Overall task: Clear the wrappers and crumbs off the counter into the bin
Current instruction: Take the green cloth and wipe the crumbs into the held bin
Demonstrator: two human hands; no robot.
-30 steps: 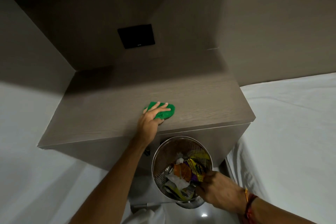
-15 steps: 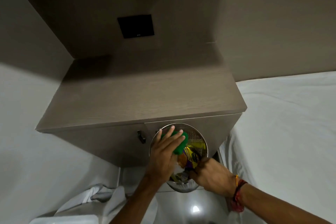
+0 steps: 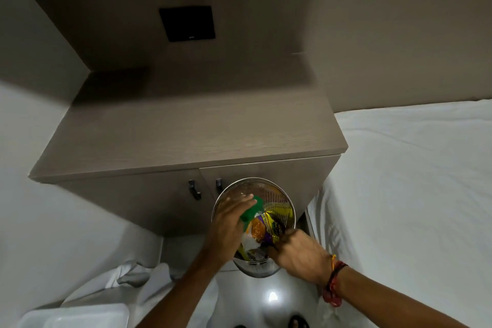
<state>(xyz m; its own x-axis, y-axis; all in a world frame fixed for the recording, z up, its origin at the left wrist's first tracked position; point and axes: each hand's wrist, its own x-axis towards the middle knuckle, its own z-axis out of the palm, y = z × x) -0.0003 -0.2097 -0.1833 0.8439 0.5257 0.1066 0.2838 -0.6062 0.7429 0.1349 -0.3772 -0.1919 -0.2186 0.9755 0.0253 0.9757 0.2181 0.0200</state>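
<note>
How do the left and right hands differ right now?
The left hand is over the mouth of the bin clutching a green cloth; the right hand grips the bin's near rim and holds no cloth. The right wrist wears red thread bands; the left wrist is bare. Both are at the bin, above the wrappers.

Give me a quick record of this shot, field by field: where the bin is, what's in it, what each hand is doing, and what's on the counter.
bin: round metal, in front of the cabinet doors
bin contents: wrappers, mixed colours
left hand: over the bin, grip on a green cloth
right hand: grip on the bin's near rim
counter: no wrappers visible; crumbs too small to tell
</note>
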